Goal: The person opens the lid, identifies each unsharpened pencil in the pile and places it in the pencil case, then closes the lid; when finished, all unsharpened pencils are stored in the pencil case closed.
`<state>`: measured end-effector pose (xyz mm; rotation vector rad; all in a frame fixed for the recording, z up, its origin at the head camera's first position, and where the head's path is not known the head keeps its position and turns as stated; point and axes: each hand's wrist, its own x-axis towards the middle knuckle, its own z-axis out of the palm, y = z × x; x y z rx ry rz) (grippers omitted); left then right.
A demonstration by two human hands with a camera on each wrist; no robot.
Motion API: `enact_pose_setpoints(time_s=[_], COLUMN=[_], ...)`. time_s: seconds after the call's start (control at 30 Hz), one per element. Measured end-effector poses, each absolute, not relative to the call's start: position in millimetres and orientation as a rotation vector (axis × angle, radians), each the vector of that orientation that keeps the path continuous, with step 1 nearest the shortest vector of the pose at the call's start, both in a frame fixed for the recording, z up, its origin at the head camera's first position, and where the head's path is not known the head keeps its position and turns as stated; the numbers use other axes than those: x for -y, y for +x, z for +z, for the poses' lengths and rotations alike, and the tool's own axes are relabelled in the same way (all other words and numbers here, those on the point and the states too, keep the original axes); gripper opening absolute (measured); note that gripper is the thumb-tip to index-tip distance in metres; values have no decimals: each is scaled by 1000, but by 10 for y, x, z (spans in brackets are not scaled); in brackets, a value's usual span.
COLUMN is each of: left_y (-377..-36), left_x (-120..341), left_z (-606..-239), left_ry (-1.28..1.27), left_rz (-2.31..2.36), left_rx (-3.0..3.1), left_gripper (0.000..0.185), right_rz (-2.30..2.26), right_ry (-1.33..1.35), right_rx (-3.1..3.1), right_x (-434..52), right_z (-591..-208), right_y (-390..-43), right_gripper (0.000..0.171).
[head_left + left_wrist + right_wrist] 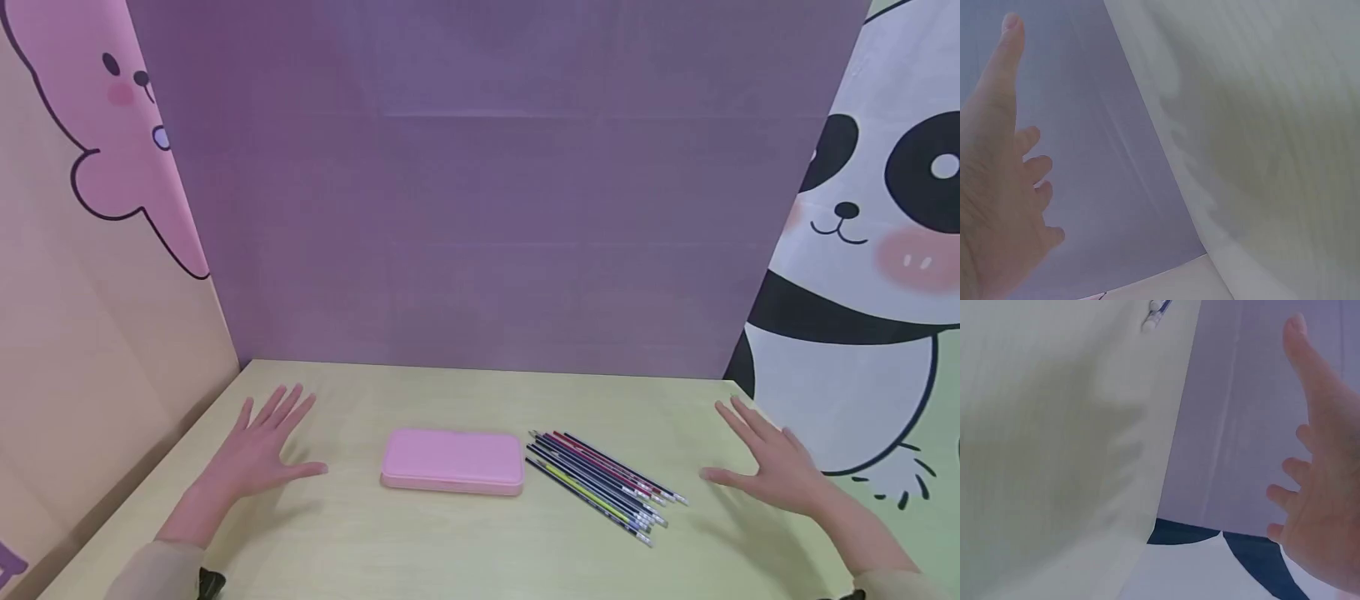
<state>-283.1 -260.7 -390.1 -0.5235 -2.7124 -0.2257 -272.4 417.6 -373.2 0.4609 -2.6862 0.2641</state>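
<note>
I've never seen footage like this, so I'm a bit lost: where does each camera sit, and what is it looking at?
Head: worn on the head, looking down at the table, pink case, pens; both hands show, left hand, right hand.
Left wrist: looks along the open left hand toward the purple back wall.
Right wrist: looks along the open right hand; pen tips show.
Shared: all three views show the table and purple wall.

Left hand (997, 187) at frame left, fingers spread and straight, holding nothing; pale desk (1272, 156) right, purple wall (1097, 156) between.
</note>
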Motion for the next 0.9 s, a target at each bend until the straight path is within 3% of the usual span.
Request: enact_pose_setpoints(time_s=[0.33,0.9], left_y=[-2905,-3060], left_x=[2510,2183], left_z=[-3883,-3966], left_ry=[-570,-629], left_rz=[-467,-777], left_rx=[2720,2735], left_gripper=[98,85], right_rz=[460,519], right_ry=[541,681], right_rx=[2749,2649], right_x=[-3738,-3020], right_z=[-3506,-3544], right_y=[-2827,-3041], right_gripper=[87,68])
